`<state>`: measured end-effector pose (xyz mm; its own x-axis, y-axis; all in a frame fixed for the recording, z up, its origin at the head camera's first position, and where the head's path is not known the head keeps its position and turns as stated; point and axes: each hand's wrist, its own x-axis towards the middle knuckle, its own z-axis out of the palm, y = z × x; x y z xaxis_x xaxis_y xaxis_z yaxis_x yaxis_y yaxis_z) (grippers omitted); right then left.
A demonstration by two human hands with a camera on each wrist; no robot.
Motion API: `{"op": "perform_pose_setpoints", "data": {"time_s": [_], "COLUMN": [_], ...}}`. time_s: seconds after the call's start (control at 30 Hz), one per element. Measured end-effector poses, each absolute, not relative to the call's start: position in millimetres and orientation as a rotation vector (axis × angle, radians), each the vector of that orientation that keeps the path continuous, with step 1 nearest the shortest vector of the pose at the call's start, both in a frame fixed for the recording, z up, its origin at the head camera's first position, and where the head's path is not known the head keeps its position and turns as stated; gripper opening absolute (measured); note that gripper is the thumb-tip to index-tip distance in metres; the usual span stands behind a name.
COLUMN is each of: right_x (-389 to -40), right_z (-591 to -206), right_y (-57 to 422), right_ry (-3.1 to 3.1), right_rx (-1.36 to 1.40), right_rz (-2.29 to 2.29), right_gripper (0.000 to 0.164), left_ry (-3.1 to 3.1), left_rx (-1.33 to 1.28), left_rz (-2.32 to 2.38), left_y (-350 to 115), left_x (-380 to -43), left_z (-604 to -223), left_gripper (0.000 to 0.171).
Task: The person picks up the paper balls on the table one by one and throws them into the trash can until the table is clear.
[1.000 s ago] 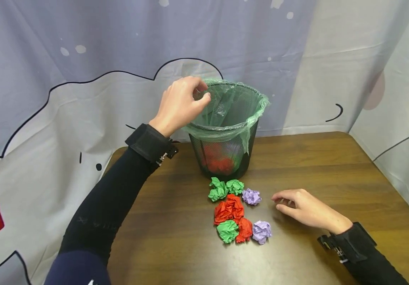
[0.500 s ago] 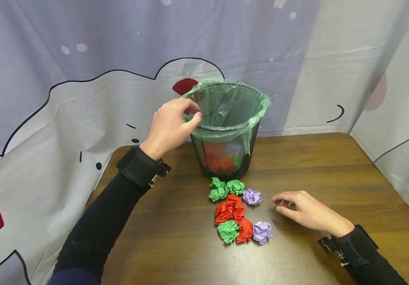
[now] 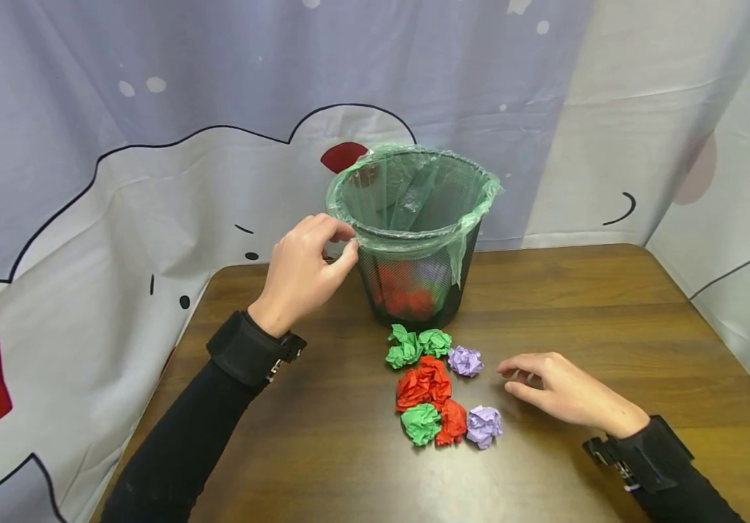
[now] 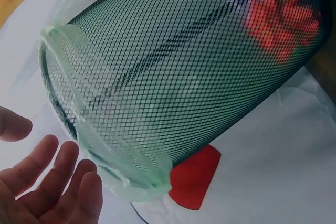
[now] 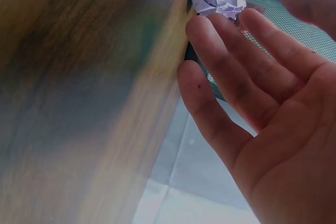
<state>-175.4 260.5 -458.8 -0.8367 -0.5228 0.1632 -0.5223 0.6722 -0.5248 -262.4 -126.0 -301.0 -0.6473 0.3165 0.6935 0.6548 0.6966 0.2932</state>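
My left hand [image 3: 303, 269] hovers at the left side of a black mesh wastebasket [image 3: 463, 280], its fingers loosely bent with nothing between them. A thin green bag [image 3: 408, 243] lines the basket and folds over its rim. Through the mesh, red crumpled paper [image 4: 283, 19] shows at the bottom. On the table in front lie several paper balls: green ones [image 3: 421, 423], red ones [image 3: 424, 383] and a purple one [image 3: 483, 426]. My right hand [image 3: 561, 392] rests low over the table, relaxed and holding nothing, right of another purple paper ball [image 3: 464, 361].
The brown wooden table [image 3: 584, 305] carries everything. Behind it hangs a patterned cloth [image 3: 231, 73], close to the back of the basket, and it continues along the left and right sides.
My left hand has come down and to the left, from over the bag-lined rim to beside the basket. My right hand and the paper balls on the table stay put.
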Motion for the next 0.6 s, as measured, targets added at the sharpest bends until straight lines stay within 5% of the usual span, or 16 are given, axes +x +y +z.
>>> {"op": "perform_pose_setpoints", "data": {"time_s": [0.6], "right_x": [-170.6], "right_z": [-459.8], "right_y": [256.0], "right_ry": [2.802], "right_rx": [-1.033], "right_rz": [-0.906], "right_gripper": [0.037], "left_ry": [-2.344], "left_rx": [-0.711], "left_rz": [-0.761], "left_y": [-135.8], "left_x": [-235.6], "left_z": [-351.3], "left_gripper": [0.014]}}
